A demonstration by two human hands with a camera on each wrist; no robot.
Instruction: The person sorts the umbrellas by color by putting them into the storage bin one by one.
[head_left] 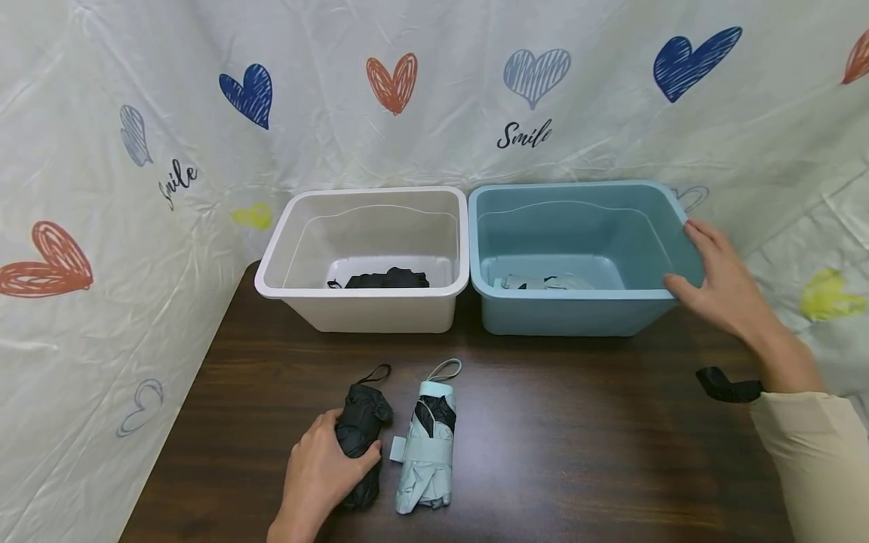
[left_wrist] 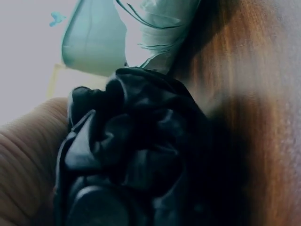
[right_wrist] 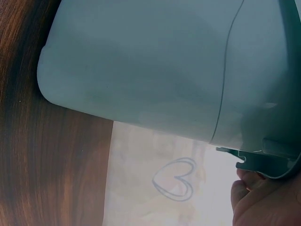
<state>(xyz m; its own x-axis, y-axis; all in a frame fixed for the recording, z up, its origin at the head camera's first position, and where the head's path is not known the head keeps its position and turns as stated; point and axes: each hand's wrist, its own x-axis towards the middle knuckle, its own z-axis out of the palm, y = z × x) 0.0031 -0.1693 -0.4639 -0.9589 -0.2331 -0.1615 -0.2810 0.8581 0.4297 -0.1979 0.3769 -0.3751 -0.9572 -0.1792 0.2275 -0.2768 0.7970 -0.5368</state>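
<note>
My left hand (head_left: 324, 469) grips a black folded umbrella (head_left: 360, 426) lying on the table, thumb across its right side and fingers along its left. In the left wrist view its crumpled black fabric (left_wrist: 136, 136) fills the middle. Just to the right lies a light blue folded umbrella (head_left: 428, 460) with a strap around it and a wrist loop at the far end. My right hand (head_left: 729, 283) holds the right corner of a blue bin (head_left: 563, 313), thumb at the front rim. The right wrist view shows its fingers (right_wrist: 242, 193) bent under the rim.
Left of the blue bin stands a beige bin (head_left: 380, 313) with a black fabric bundle (head_left: 387, 279) inside. A light blue bundle (head_left: 550, 282) lies in the blue bin. Behind both bins hangs a white sheet (head_left: 448, 113) printed with hearts. The dark wood table (head_left: 577, 437) spreads in front.
</note>
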